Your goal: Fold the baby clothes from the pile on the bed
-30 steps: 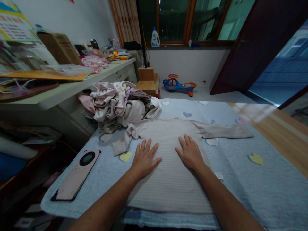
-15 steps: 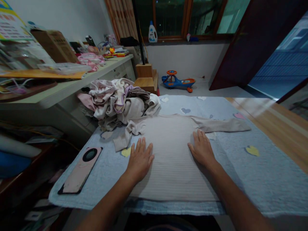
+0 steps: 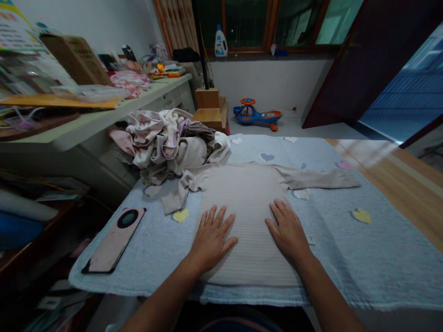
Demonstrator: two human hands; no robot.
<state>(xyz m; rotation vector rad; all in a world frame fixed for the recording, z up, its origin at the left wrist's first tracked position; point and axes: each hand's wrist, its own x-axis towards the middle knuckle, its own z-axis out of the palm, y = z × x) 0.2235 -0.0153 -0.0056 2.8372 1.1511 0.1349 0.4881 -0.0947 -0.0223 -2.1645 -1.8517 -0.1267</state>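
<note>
A beige ribbed long-sleeved top (image 3: 247, 193) lies spread flat on a light blue blanket (image 3: 363, 258) with heart patches. My left hand (image 3: 212, 237) rests palm down on the lower left of the top, fingers spread. My right hand (image 3: 287, 230) lies flat on its lower right side, fingers stretched out. Neither hand holds anything. One sleeve (image 3: 320, 179) stretches out to the right; the other sleeve (image 3: 176, 196) is crumpled at the left.
A heap of crumpled clothes (image 3: 169, 143) sits just behind the top at the left. A pink phone (image 3: 114, 240) lies on the blanket's left edge. A cluttered shelf (image 3: 104, 115) runs along the left. Wooden tabletop (image 3: 398, 184) shows at the right. A toy car (image 3: 254, 114) stands on the floor.
Both hands slid apart across the top toward its sides, then came back nearer me and closer together on its lower part. The view shifted slightly.
</note>
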